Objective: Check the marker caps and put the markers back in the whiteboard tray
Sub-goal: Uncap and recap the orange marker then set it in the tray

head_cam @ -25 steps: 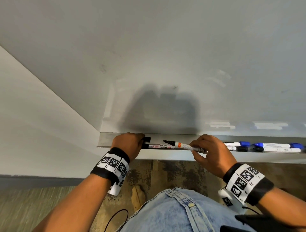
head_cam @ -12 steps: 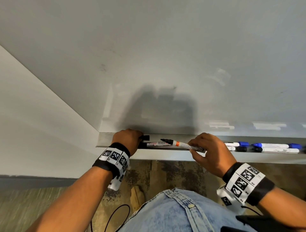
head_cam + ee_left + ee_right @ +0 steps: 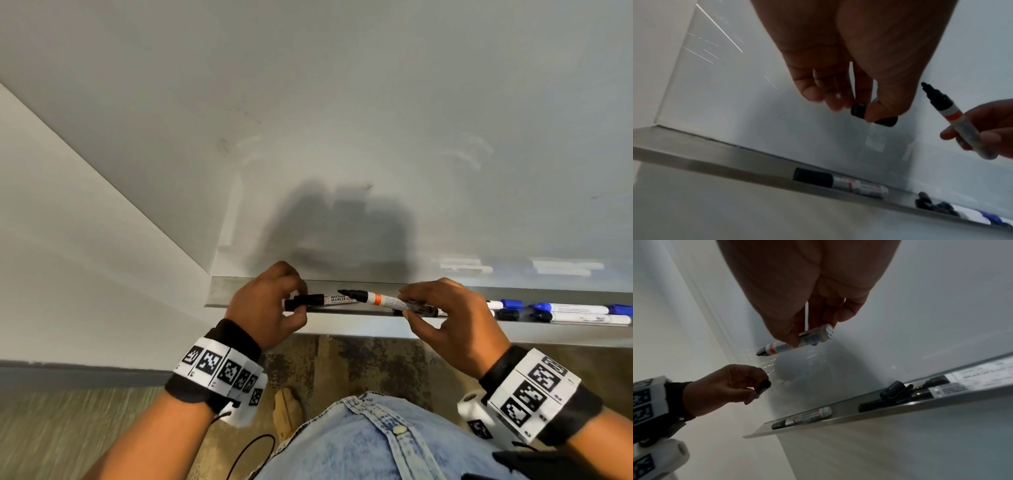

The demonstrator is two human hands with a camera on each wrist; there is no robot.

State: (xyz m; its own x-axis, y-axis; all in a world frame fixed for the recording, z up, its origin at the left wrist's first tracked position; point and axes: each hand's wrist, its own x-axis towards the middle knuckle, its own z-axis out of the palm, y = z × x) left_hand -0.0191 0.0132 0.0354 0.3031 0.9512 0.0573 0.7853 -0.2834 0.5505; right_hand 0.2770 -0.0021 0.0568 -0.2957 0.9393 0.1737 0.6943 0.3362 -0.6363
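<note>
My right hand (image 3: 407,305) pinches an uncapped marker (image 3: 380,299) with an orange band, held over the tray with its black tip pointing left. The same marker (image 3: 797,342) shows in the right wrist view. My left hand (image 3: 296,303) pinches a loose black cap (image 3: 873,115) between thumb and fingers, just left of the bare tip and apart from it. The cap (image 3: 763,385) also shows in the right wrist view. Below both hands a capped black marker (image 3: 339,300) lies in the metal whiteboard tray (image 3: 222,294).
Further right in the tray lie blue-capped markers (image 3: 575,310) and a black-capped one (image 3: 507,314). The whiteboard (image 3: 342,137) rises directly behind the tray, and a wall (image 3: 68,240) meets it at the left. Carpet floor is below.
My left hand has come up off the tray's left end with the black cap, closer to the marker tip. My right hand has held the uncapped marker almost still.
</note>
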